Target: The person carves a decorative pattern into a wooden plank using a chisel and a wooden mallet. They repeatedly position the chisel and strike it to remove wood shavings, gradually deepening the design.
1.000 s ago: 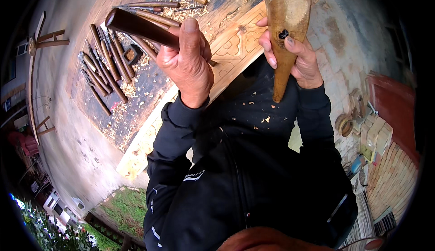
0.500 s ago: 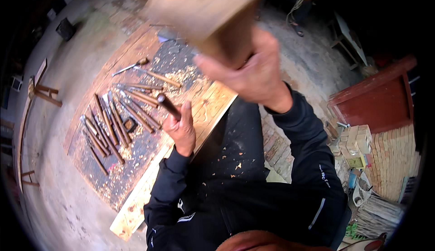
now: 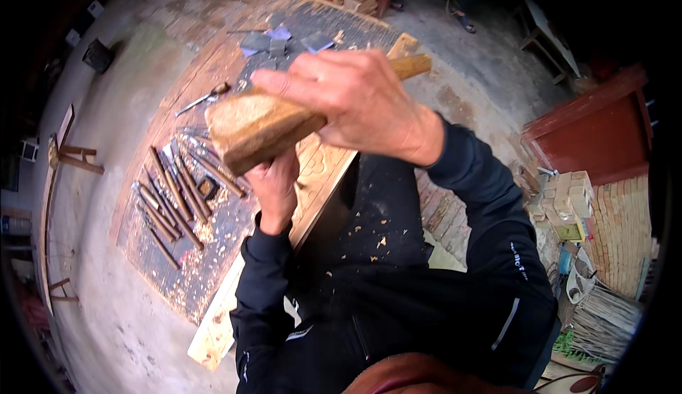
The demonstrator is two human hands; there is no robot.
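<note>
Right hand (image 3: 359, 103) wrapped round the wooden mallet (image 3: 259, 124), blocky head looming over the left hand (image 3: 275, 191); can't tell that one's hidden grip! Carved board (image 3: 318, 169) lies beneath, along the tabletop (image 3: 231, 234).

Your mallet (image 3: 266, 132) was golden brown; your sleeves (image 3: 490, 206) were black with white marks. Along the near edge of the blackish-brown tabletop (image 3: 344, 21), the pale yellow board (image 3: 212, 344) bore curved, petal-like outlines. Cream shavings (image 3: 207, 234) flecked around brown-handled chisels (image 3: 190, 235).
</note>
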